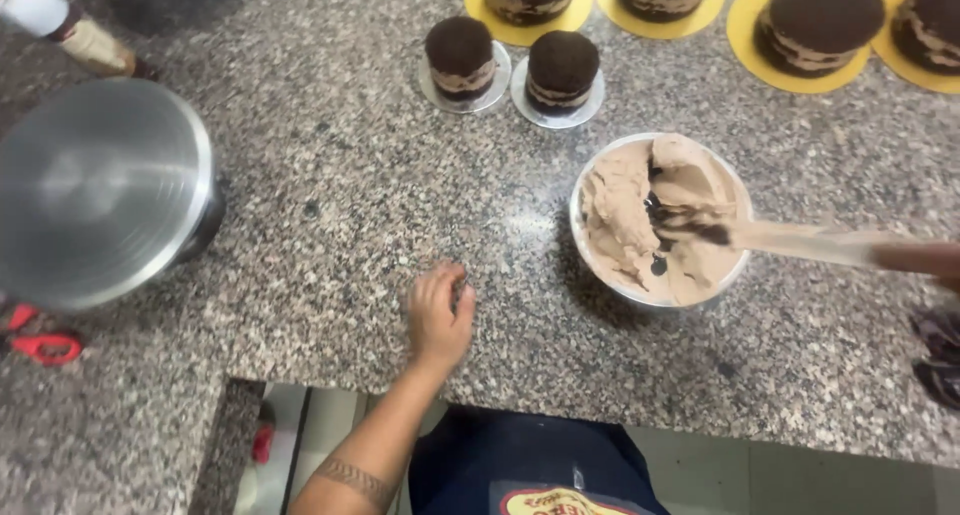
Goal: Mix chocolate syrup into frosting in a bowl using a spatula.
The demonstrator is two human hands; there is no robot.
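Head-worn view, straight down over granite counter (330,205), close.

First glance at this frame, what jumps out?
The bowl of light brown frosting right of centre on the granite counter, with a spatula reaching into it from the right edge. Behind it sit two small chocolate layer cakes on silver boards and four bigger ones on yellow boards along the top edge. The left hand rests curled on the counter near the front edge; a metal turntable stands far left.

light: even, soft | glare: steel turntable (100,190) | blur: spatula (800,243) smeared | shadows: faint
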